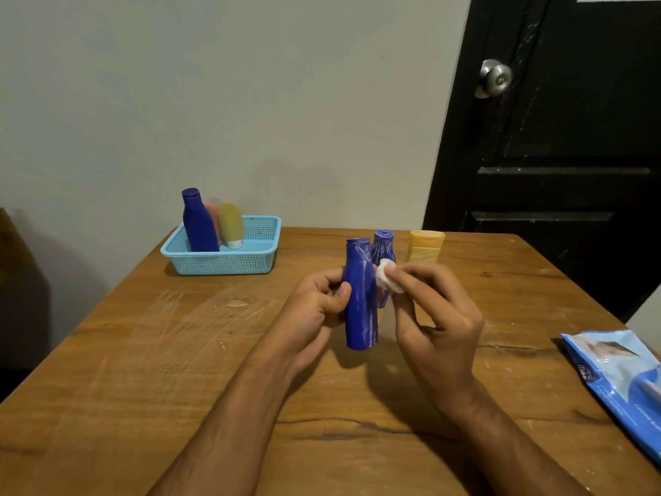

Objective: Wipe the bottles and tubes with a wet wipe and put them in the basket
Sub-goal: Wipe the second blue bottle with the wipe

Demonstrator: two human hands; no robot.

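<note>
Both forearms come up from the bottom edge of the frame and meet just right of centre; the left hand (318,309) has its fingers and thumb curled round a blue bottle (361,298), holding it upright and clear of the wooden table (179,370), cap end up; the right hand (434,323) pinches a small white wet wipe (388,275) between thumb and fingertips, the wipe touching the bottle's upper right side; the bottle's surface is streaked pale. Just behind the held bottle stands a 2nd, smaller blue bottle (383,247), partly hidden by it; beside that, to the right, a yellow tube (425,247) stands near the table's far edge. In the upper left of the tabletop sits a light blue basket (200,261), close to the back edge and the left corner; inside it stand 3 items, a tall blue bottle (198,223), a pinkish tube (213,214) mostly hidden behind it, and a yellowish tube (230,225) resting cap-down. Open tabletop lies between the basket and the hands, scuffed with pale marks. At the right edge of the frame a blue wipes packet (622,381) lies flat, running out of view. A grey wall (250,102) backs the table; a black door (572,155) with a metal knob (495,78) fills the upper right.
</note>
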